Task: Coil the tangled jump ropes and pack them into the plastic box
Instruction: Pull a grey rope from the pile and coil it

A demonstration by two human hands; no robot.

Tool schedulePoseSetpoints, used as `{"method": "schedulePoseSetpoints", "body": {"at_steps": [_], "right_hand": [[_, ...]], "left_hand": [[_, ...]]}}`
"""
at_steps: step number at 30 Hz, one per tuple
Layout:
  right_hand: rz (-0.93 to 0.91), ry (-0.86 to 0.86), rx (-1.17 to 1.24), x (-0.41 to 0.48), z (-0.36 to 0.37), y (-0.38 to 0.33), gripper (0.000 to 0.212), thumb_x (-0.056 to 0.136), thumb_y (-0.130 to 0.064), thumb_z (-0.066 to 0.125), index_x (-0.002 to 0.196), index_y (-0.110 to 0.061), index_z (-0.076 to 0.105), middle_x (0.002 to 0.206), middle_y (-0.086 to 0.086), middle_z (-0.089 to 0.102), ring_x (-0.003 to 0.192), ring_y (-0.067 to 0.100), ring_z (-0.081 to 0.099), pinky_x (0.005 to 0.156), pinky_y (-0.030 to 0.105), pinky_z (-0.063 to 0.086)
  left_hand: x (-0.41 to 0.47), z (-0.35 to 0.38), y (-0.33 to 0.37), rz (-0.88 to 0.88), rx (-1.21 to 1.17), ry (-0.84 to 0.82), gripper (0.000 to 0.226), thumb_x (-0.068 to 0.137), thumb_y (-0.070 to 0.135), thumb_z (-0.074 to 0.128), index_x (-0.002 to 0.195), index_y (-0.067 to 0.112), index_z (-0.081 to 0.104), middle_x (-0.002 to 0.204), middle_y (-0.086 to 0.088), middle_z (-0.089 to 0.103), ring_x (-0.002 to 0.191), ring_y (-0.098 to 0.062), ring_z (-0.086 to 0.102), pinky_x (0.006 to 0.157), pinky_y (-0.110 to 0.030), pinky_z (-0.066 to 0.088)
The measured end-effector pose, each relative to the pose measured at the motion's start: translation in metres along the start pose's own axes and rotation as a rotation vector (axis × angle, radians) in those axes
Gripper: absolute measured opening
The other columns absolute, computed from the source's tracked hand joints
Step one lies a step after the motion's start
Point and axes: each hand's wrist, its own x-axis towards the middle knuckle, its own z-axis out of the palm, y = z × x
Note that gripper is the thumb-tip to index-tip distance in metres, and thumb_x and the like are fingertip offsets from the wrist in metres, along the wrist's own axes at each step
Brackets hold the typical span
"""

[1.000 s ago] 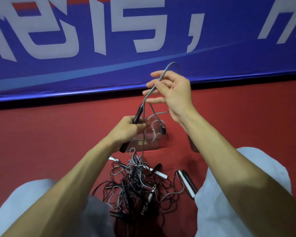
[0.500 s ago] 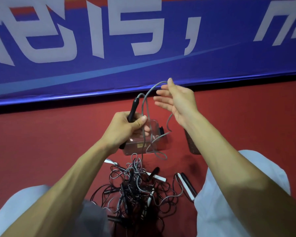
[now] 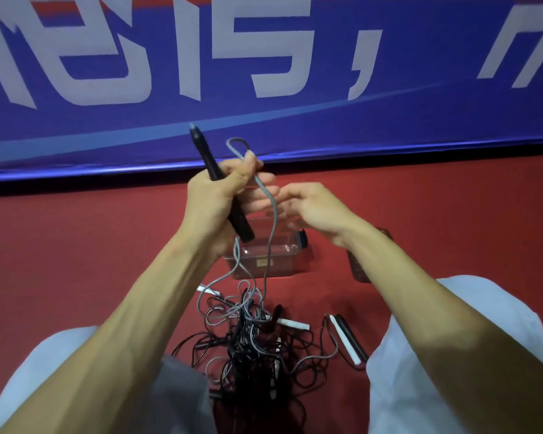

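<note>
**Handle clamped, one loop pinned, free hand ready for slack**

A black handle (image 3: 206,155) is gripped by the left hand (image 3: 213,198), fingers curled round its middle so that both ends stick out of the fist. The grey rope (image 3: 275,214) is pinched under the thumb, and a small loop (image 3: 237,139) stands just above the grip, presumably the start of a coil.

From the grip the rope hangs down to the tangle (image 3: 251,349) on the floor (image 3: 76,261) below. The right hand (image 3: 317,208) is held beside the grip with fingers relaxed and nothing grasped. Whether the rope is touched by them cannot be told. It is probably placed there to draw up the next length.

The plastic box (image 3: 282,264) sits on the floor beneath the grip, and no coil is seen in it.
</note>
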Motion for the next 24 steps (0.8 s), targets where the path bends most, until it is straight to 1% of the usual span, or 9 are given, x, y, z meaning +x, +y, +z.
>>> {"method": "schedulePoseSetpoints", "body": {"at_steps": [3, 5, 7, 9, 10, 12, 15, 20, 24], "right_hand": [[-0.035, -0.256, -0.253, 0.0, 0.002, 0.011, 0.047, 0.079, 0.021, 0.039, 0.108, -0.002, 0.066, 0.102, 0.009, 0.07, 0.086, 0.012, 0.064, 0.071, 0.018, 0.054], [-0.099, -0.42, -0.399, -0.001, 0.005, 0.015, 0.034, 0.084, 0.012, 0.053, 0.109, -0.006, 0.068, 0.107, 0.003, 0.071, 0.092, 0.008, 0.063, 0.081, 0.019, 0.051], [-0.19, -0.443, -0.545, 0.003, 0.008, 0.022, 0.014, 0.09, -0.006, 0.064, 0.102, -0.008, 0.071, 0.1, -0.003, 0.071, 0.091, 0.004, 0.062, 0.088, 0.022, 0.048], [-0.236, -0.246, -0.628, 0.008, 0.013, 0.028, 0.008, 0.09, -0.009, 0.065, 0.091, -0.013, 0.072, 0.084, -0.008, 0.069, 0.073, -0.004, 0.061, 0.077, 0.024, 0.051], [-0.213, -0.127, -0.562, 0.009, 0.015, 0.028, 0.012, 0.09, -0.007, 0.063, 0.085, -0.015, 0.071, 0.079, -0.005, 0.069, 0.064, -0.005, 0.061, 0.067, 0.026, 0.053], [-0.163, 0.043, -0.305, 0.009, 0.018, 0.024, 0.024, 0.091, -0.003, 0.059, 0.076, -0.019, 0.065, 0.074, 0.003, 0.071, 0.058, 0.007, 0.067, 0.055, 0.029, 0.056], [-0.209, 0.211, -0.099, 0.009, 0.013, 0.011, 0.024, 0.09, -0.002, 0.06, 0.074, -0.02, 0.063, 0.069, 0.005, 0.07, 0.06, 0.02, 0.069, 0.059, 0.034, 0.06], [-0.307, 0.404, 0.106, 0.007, 0.01, -0.002, 0.025, 0.09, -0.002, 0.063, 0.073, -0.021, 0.064, 0.064, 0.003, 0.068, 0.054, 0.024, 0.064, 0.05, 0.031, 0.057], [-0.406, 0.527, 0.327, 0.001, -0.001, -0.021, 0.019, 0.093, -0.004, 0.061, 0.077, -0.016, 0.061, 0.064, 0.003, 0.067, 0.046, 0.02, 0.062, 0.045, 0.029, 0.054]], "left_hand": [[0.001, 0.001, 0.005, 0.02, -0.141, 0.043, 0.017, 0.096, 0.023, 0.057, 0.086, 0.01, 0.06, 0.071, -0.003, 0.073, 0.065, -0.015, 0.073, 0.056, -0.022, 0.057], [0.003, 0.0, 0.006, 0.03, -0.226, 0.056, 0.017, 0.097, 0.023, 0.056, 0.087, 0.009, 0.059, 0.077, -0.005, 0.075, 0.074, -0.019, 0.074, 0.063, -0.025, 0.059], [0.006, -0.004, 0.005, 0.025, -0.292, 0.083, 0.017, 0.097, 0.022, 0.056, 0.09, 0.008, 0.059, 0.081, -0.006, 0.075, 0.079, -0.021, 0.075, 0.065, -0.027, 0.059], [0.011, -0.009, 0.002, 0.021, -0.347, 0.118, 0.017, 0.099, 0.024, 0.054, 0.094, 0.009, 0.059, 0.083, -0.005, 0.076, 0.081, -0.019, 0.075, 0.064, -0.024, 0.058], [0.014, -0.013, 0.001, 0.028, -0.374, 0.133, 0.019, 0.1, 0.026, 0.052, 0.096, 0.009, 0.058, 0.084, -0.005, 0.076, 0.082, -0.017, 0.074, 0.065, -0.023, 0.058], [0.021, -0.02, 0.0, 0.038, -0.389, 0.145, 0.024, 0.102, 0.031, 0.046, 0.102, 0.009, 0.058, 0.089, -0.005, 0.076, 0.087, -0.016, 0.074, 0.069, -0.023, 0.058], [0.027, -0.029, -0.008, -0.035, -0.271, 0.106, 0.029, 0.103, 0.036, 0.04, 0.111, 0.014, 0.059, 0.106, -0.004, 0.073, 0.098, -0.017, 0.072, 0.075, -0.026, 0.059], [0.023, -0.025, -0.03, -0.273, 0.043, 0.03, 0.022, 0.101, 0.006, 0.046, 0.109, 0.01, 0.065, 0.108, -0.006, 0.072, 0.089, -0.016, 0.071, 0.081, -0.029, 0.057], [0.018, -0.02, -0.049, -0.341, 0.361, -0.088, 0.024, 0.096, -0.005, 0.049, 0.107, 0.004, 0.068, 0.094, -0.013, 0.071, 0.074, -0.017, 0.069, 0.064, -0.024, 0.056]]}}
